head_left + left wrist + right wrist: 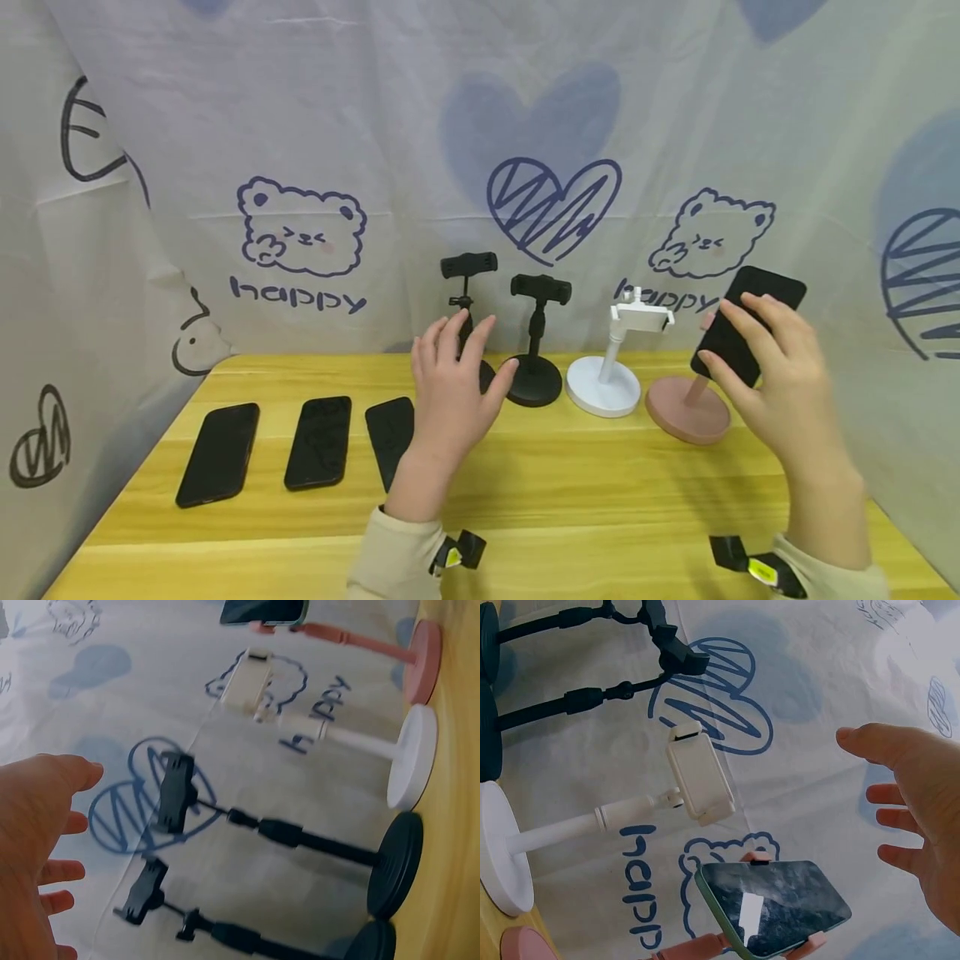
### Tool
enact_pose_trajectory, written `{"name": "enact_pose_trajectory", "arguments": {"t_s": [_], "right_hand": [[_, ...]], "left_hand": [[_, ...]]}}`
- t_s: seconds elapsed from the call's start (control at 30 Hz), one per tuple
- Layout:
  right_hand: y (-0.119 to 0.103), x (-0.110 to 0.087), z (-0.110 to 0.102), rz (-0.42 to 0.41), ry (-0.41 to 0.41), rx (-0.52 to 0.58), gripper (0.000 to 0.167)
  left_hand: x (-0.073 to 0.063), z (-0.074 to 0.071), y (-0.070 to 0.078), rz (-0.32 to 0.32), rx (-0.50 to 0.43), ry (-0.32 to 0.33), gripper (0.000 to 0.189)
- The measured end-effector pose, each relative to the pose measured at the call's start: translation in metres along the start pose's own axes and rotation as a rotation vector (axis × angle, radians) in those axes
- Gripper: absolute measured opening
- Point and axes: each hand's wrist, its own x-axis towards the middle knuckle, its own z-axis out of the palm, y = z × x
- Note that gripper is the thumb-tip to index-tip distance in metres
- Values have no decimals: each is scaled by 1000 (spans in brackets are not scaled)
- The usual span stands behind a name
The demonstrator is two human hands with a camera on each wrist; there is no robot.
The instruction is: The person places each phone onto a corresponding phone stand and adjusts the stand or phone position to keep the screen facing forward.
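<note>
A smartphone with a green edge sits tilted in the clamp of a pink phone stand at the right. My right hand overlaps this phone in the head view; the right wrist view has the hand apart from it, thumb and fingers spread around air. Fingers also spread, my left hand is raised above the table and covers part of the leftmost black phone stand. Nothing is in its grasp. Between the hands stand a second black phone stand and a white phone stand, their clamps without phones.
Three dark phones lie flat on the wooden table: one at the far left, one beside it, and one partly behind my left hand. A printed cloth hangs behind the stands.
</note>
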Motion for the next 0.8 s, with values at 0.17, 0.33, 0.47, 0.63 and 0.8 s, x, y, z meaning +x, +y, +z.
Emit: {"name": "enact_pose_trajectory", "arguments": {"t_s": [0.17,0.33,0.47,0.63,0.8], "right_hand": [[-2,0,9,-35,0,12,69],[-7,1,18,-54,-5,28,67],[-11,0,20,-21,-60,11,68],[-13,-1,23,-13,-72,18,68],[-13,-1,26,-34,-59,27,66]], "left_hand": [[2,-4,-18,-73,-12,0,51],[4,-7,-33,-179,-20,-59,50],[2,-8,-43,-248,-25,-98,50],[0,-6,-52,-286,-22,-90,51],[-1,0,-60,-317,-16,-77,51]]}}
